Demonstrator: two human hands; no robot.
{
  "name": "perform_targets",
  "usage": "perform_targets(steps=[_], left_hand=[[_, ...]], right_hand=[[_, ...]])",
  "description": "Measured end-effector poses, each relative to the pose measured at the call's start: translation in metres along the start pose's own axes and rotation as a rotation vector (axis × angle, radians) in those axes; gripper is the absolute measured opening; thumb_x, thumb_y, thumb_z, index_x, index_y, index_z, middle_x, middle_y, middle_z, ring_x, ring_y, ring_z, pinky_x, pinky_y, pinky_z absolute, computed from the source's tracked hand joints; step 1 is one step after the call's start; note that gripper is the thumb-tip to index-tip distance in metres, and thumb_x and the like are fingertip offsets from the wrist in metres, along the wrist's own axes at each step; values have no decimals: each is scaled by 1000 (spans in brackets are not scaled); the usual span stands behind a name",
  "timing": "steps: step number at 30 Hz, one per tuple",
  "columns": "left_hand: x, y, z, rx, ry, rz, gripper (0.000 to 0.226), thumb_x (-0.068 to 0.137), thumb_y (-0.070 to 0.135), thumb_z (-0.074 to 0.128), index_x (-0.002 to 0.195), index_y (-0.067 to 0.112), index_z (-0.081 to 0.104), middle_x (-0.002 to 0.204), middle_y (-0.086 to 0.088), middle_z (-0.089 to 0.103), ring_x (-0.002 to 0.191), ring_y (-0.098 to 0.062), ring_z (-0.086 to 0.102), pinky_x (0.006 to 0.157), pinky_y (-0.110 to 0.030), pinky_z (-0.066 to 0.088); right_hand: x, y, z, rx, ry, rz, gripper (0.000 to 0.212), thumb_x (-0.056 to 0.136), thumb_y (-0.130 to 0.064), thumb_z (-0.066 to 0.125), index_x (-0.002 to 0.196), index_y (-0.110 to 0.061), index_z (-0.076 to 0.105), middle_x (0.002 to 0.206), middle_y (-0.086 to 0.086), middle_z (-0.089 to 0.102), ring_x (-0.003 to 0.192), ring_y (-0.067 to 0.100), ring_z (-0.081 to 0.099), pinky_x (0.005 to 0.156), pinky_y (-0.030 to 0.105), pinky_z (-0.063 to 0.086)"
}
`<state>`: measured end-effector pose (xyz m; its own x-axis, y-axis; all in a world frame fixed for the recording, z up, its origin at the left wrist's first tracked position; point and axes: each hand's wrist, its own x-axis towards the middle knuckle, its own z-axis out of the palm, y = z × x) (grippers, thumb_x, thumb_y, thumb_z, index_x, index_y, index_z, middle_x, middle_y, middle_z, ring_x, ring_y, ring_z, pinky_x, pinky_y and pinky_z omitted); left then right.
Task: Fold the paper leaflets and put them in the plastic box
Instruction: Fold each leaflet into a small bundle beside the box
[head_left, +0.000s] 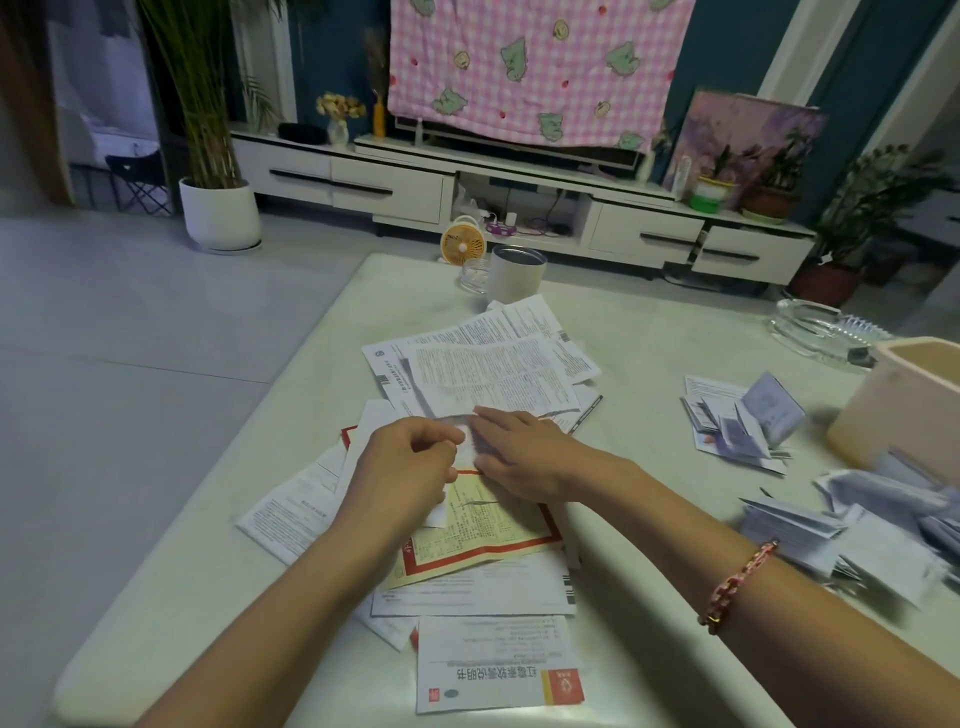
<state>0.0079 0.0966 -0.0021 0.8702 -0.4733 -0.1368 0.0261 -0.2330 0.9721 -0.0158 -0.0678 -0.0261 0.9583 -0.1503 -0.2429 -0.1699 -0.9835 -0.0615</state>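
Fingers (440, 442) of our left hand (410, 465) are curled in against the thumb and pinch the edge of a small white leaflet (470, 448), while our right hand (524, 452) lies on the same sheet with its fingers straight and close together, pressing it flat. We work at the middle of a pale table (208, 597), on top of a loose spread of unfolded leaflets (493, 364) that reaches from the near edge towards a metal tumbler (517, 275) and a small glass jar (474, 275) at the far end. Under our wrists lies a yellowish sheet with a red border (488, 530). Nearest us is a white sheet with a red and orange block (561, 686) and a heading in large Chinese characters, upside down to us; its fine print is too small for us to read. To our right sit folded leaflets (748, 421) in a small heap, a second heap (872, 525) closer to us, and beyond them the plastic box (904, 410), cream-coloured, at the table's right edge, with a glass ashtray (815, 327) behind it. A beaded bracelet (737, 582) circles our right wrist. Across the pale tiled floor stands a long white cabinet (395, 182), a pink checked blanket (535, 62) hanging above it, a tall plant in a white pot (218, 213) at its left and a small orange fan (463, 247) on the floor.
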Motion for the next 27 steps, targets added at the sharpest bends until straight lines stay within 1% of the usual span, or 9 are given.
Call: perform_targets(steps=[3,6,8,11,14,16,19,23,27], left_hand=[[0,1,0,-26,-17,-13,16,96,19,47,92,24,61,91,6,63,81,-10,61,79,-34,54],[5,2,0,-161,-55,-111,17,95,32,51,100,20,61,100,0,66,87,-18,64,82,-37,54],[9,3,1,-357,-130,-203,33,91,40,54,110,13,58,108,-5,65,93,-22,66,83,-35,54],[10,6,3,-619,-273,-255,51,81,48,57,114,8,55,114,-11,62,103,-26,63,83,-36,53],[11,10,7,-784,-369,-239,54,81,52,51,117,13,59,115,-12,66,107,-28,61,94,-44,48],[10,12,11,-879,-357,-198,43,90,43,46,123,18,56,117,-9,66,109,-28,61,95,-46,47],[11,11,15,-942,-252,-207,33,97,21,43,128,14,51,119,-9,65,102,-25,63,80,-42,53],[4,9,17,-705,-187,-155,18,97,15,44,103,22,59,112,-4,68,101,-22,64,81,-39,54],[-5,7,20,-458,-262,-93,19,97,18,45,94,23,63,96,0,73,92,-17,68,81,-36,55]], right_hand=[[-12,-4,-9,159,203,8,56,98,-31,41,147,-11,22,156,3,18,141,20,20,111,28,15],[-32,-10,-22,500,475,0,51,96,-25,49,144,-16,33,151,-1,32,137,11,28,106,16,18],[-49,-15,-29,826,581,4,47,93,-21,55,139,-20,42,145,-5,42,131,8,39,109,23,29],[-79,-25,-33,1352,577,-47,48,81,-20,64,128,-17,56,126,-6,61,113,8,58,95,25,48],[-102,-32,-24,1640,441,-111,45,72,-15,57,116,-11,63,113,-1,69,107,16,64,95,31,49],[-111,-36,-14,1693,356,-87,45,70,-14,57,115,-9,63,111,6,70,108,21,64,96,34,48],[-118,-32,-2,1636,343,-9,42,70,-16,62,112,-11,67,110,7,70,105,21,64,93,35,50],[-119,-15,-2,1456,625,140,15,85,-2,62,86,-13,72,87,1,70,77,12,61,67,19,50],[-120,-1,-3,1193,754,160,25,86,-8,63,100,-28,63,100,-9,65,84,4,57,74,16,47]])
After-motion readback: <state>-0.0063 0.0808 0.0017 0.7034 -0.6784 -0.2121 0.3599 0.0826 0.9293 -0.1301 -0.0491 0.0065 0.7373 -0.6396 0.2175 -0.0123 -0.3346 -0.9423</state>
